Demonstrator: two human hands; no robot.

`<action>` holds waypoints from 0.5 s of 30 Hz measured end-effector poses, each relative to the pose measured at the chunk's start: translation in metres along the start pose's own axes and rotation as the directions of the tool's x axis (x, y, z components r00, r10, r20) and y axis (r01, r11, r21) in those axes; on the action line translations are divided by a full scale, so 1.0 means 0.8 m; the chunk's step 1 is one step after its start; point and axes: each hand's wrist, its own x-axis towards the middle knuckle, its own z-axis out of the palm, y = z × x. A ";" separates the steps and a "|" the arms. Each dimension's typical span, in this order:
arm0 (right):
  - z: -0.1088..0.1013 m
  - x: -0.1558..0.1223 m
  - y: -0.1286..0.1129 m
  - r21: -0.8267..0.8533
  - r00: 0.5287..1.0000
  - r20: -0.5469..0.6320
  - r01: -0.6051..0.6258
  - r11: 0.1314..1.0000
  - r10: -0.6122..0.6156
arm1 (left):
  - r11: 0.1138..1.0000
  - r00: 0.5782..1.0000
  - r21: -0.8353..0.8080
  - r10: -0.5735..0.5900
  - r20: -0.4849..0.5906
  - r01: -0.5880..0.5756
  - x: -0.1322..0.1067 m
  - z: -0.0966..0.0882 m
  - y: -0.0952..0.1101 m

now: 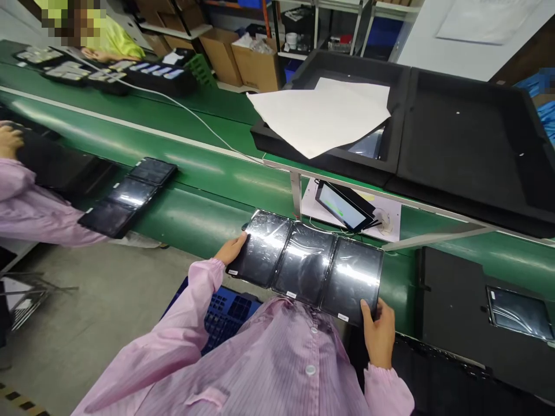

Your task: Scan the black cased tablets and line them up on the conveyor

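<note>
Side by side in front of my body are three film-covered tablets (306,263), black and glossy, each with a small white label on its near edge. My left hand (232,248) grips the outer edge of the leftmost one. At the other end, my right hand (378,329) has its thumb on top of the rightmost tablet and its fingers at the edge. The row lies level over the near side of the green bench; the undersides of the tablets are hidden.
Above the bench, a raised shelf holds black foam trays (463,138) and white foam sheets (325,115). Under it stands a lit screen (342,206). Another tablet (518,312) lies in black foam at right. Three more tablets (132,193) lie left, near a co-worker's pink sleeve (34,202).
</note>
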 end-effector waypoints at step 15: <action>0.027 0.057 0.022 0.336 0.971 0.183 -0.210 0.918 0.155 | 0.953 0.980 -0.297 0.001 0.199 0.059 0.008 -0.003 -0.018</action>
